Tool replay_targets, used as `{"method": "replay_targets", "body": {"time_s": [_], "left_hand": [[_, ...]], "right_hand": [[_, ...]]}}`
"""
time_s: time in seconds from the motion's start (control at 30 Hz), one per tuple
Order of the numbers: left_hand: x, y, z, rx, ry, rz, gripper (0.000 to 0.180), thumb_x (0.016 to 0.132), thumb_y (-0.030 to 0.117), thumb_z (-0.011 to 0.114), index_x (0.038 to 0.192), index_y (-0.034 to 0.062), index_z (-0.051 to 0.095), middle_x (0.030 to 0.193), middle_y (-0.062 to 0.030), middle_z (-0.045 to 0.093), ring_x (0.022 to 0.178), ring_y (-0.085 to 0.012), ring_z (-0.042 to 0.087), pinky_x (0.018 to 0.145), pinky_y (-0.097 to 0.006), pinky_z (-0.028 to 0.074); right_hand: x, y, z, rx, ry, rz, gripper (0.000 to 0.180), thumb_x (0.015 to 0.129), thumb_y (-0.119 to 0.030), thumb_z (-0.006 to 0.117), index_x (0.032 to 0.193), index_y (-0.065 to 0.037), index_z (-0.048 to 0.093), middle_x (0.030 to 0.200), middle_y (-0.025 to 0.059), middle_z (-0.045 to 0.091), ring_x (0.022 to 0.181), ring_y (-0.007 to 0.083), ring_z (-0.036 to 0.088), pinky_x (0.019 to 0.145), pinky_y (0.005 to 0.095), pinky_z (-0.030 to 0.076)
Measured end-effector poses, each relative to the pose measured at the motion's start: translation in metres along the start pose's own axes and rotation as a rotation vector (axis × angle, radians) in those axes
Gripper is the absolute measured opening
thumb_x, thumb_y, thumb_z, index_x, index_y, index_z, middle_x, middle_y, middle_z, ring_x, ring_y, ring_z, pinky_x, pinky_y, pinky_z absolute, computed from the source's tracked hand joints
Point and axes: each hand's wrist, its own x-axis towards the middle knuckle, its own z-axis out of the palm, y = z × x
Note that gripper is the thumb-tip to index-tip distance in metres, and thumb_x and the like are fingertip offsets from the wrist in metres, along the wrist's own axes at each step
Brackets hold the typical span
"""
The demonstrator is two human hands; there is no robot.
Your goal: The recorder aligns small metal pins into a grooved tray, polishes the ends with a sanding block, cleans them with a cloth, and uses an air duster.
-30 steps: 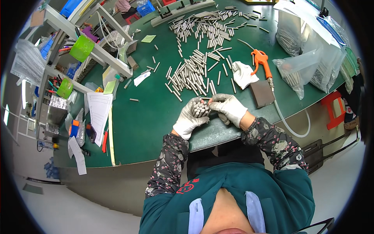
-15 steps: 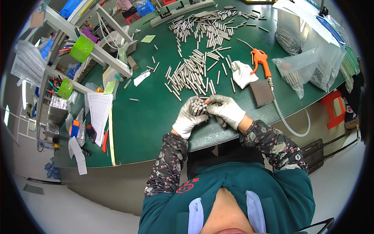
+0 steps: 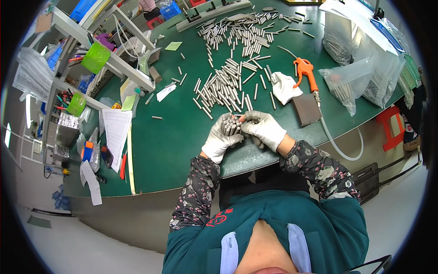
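A bundle of metal pins (image 3: 232, 127) stands on end in my left hand (image 3: 218, 140), their round ends facing up. White gloves cover both hands, with some bare fingertips showing. My right hand (image 3: 265, 129) is closed beside the bundle, thumb and fingers bent together at its right edge. Whether a pin sits in that pinch is hidden. Both hands are above the near edge of the green table (image 3: 164, 146). Just beyond them lies a loose heap of the same pins (image 3: 223, 86), with a larger pile (image 3: 246, 34) farther back.
An orange air gun (image 3: 305, 71) with a hose, a white cloth (image 3: 284, 86) and a brown block (image 3: 306, 109) lie to the right. Clear bags of pins (image 3: 340, 84) stand at the far right. Printed sheets (image 3: 117, 132) and a red pen (image 3: 122, 165) are at the left, near a shelf frame (image 3: 109, 59).
My right hand has shifted very slightly at the bundle. Both hands otherwise keep their place, and the pins on the table look the same.
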Motion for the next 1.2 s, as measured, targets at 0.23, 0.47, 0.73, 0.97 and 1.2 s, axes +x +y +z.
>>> {"method": "replay_targets", "body": {"time_s": [0.23, 0.47, 0.73, 0.97, 1.2], "left_hand": [[0.003, -0.01, -0.007, 0.036, -0.003, 0.04, 0.063, 0.065, -0.015, 0.072, 0.118, 0.0071, 0.047, 0.102, -0.001, 0.059, 0.091, -0.0115, 0.06, 0.077, -0.025, 0.052], [0.007, -0.02, -0.013, 0.022, -0.092, 0.169, 0.064, 0.063, -0.016, 0.072, 0.117, 0.0069, 0.047, 0.102, -0.0009, 0.058, 0.094, -0.0121, 0.059, 0.082, -0.027, 0.053], [0.009, -0.021, -0.015, 0.009, -0.137, 0.175, 0.067, 0.065, -0.018, 0.069, 0.123, 0.006, 0.043, 0.112, -0.0051, 0.057, 0.103, -0.016, 0.058, 0.087, -0.03, 0.051], [0.006, -0.01, -0.001, -0.087, -0.111, 0.114, 0.065, 0.067, -0.016, 0.069, 0.123, 0.0057, 0.043, 0.112, -0.0054, 0.057, 0.103, -0.0159, 0.057, 0.088, -0.03, 0.05], [0.006, -0.009, -0.005, 0.015, -0.037, 0.079, 0.064, 0.066, -0.013, 0.071, 0.122, 0.0049, 0.045, 0.107, -0.0031, 0.059, 0.095, -0.0137, 0.059, 0.081, -0.027, 0.051]], "right_hand": [[-0.001, 0.003, 0.002, -0.062, 0.027, -0.007, 0.023, 0.082, -0.019, 0.064, 0.102, -0.009, 0.059, 0.059, -0.0023, 0.051, 0.039, 0.0048, 0.039, 0.035, 0.0213, 0.03], [-0.002, 0.005, 0.0, -0.071, 0.006, -0.022, 0.022, 0.083, -0.019, 0.065, 0.102, -0.009, 0.059, 0.06, -0.0027, 0.051, 0.039, 0.0043, 0.039, 0.036, 0.0207, 0.03], [0.0, 0.007, 0.0, -0.045, 0.033, -0.005, 0.024, 0.082, -0.019, 0.065, 0.103, -0.009, 0.059, 0.059, -0.0013, 0.051, 0.038, 0.0056, 0.039, 0.034, 0.0217, 0.029], [0.001, 0.004, 0.001, 0.012, 0.051, 0.017, 0.025, 0.082, -0.016, 0.064, 0.104, -0.005, 0.057, 0.06, 0.0007, 0.052, 0.036, 0.0068, 0.039, 0.032, 0.0229, 0.029], [0.001, 0.0, 0.002, 0.024, 0.034, 0.033, 0.025, 0.082, -0.015, 0.063, 0.105, -0.004, 0.058, 0.064, 0.002, 0.055, 0.041, 0.0077, 0.045, 0.037, 0.0224, 0.035]]}}
